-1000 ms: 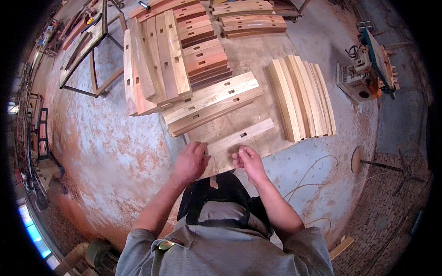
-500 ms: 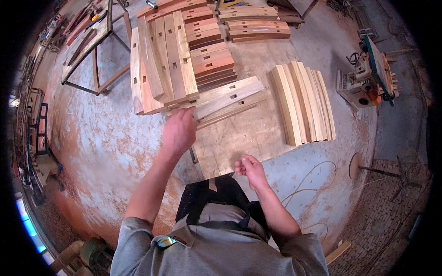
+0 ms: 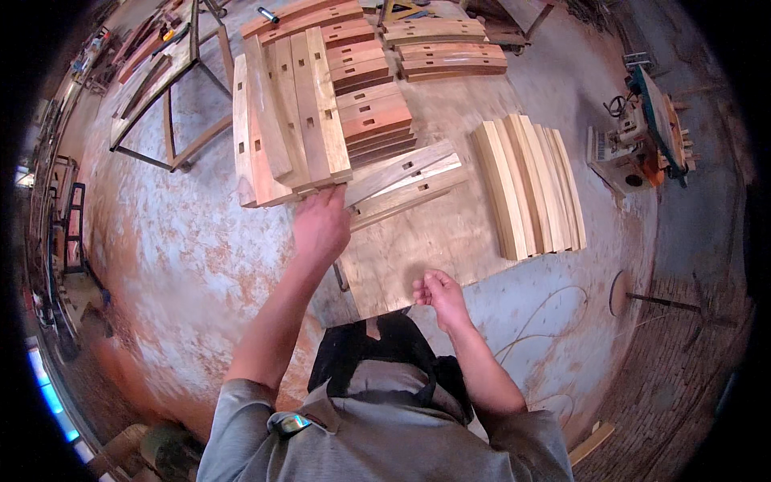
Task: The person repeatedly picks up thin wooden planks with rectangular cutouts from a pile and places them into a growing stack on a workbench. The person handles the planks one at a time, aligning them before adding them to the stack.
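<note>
My left hand (image 3: 321, 227) is at the near ends of a stack of slotted wooden boards (image 3: 302, 120), beside the left ends of slotted boards lying across the worktop (image 3: 405, 191). Its fingers are bent together; their tips are partly hidden at the stack's end, so what they grip is unclear. My right hand (image 3: 439, 298) is curled above the near edge of the plywood worktop (image 3: 401, 257), with nothing visible in it. Pale curved wooden pieces (image 3: 530, 186) stand side by side at the worktop's right.
More slotted reddish boards (image 3: 371, 112) are stacked behind, with another stack (image 3: 452, 60) at the far right. A metal-legged stand (image 3: 166, 120) is on the left. On the right are a woodworking machine (image 3: 634, 145) and a round-topped stand (image 3: 620, 293).
My left hand has moved slightly farther forward, toward the stack's end. The crosswise slotted boards now lie at a different angle, with a pale strip showing between them. My right hand stays curled.
</note>
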`<state>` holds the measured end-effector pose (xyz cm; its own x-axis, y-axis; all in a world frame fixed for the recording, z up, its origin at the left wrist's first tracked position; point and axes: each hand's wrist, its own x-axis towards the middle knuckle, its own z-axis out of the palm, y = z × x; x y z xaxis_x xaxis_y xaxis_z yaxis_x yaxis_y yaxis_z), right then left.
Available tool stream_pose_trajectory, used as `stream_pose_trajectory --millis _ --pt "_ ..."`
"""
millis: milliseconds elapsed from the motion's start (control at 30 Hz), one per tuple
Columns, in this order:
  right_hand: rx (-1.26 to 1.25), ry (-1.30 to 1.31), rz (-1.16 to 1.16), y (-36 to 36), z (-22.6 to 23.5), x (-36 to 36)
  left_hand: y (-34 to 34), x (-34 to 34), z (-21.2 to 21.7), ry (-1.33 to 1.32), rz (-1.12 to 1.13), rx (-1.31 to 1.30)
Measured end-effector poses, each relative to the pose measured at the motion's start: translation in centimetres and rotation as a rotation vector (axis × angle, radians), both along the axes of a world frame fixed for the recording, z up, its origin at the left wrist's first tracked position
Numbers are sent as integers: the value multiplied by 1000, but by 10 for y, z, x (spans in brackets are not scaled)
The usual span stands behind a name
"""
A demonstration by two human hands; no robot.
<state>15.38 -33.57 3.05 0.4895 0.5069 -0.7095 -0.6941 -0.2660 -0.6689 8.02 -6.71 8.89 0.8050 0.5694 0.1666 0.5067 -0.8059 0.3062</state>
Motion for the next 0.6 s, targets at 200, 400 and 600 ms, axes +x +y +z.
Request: stream_pose_trajectory --millis 200,400,600 --pt "-35 7 11 -4 -2 -7 2 7 17 106 6 -86" --pt "-26 6 -10 -1 -2 -4 1 3 17 66 -13 -41" --pt "-31 -33 6 5 0 3 -3 -2 18 33 -74 50"
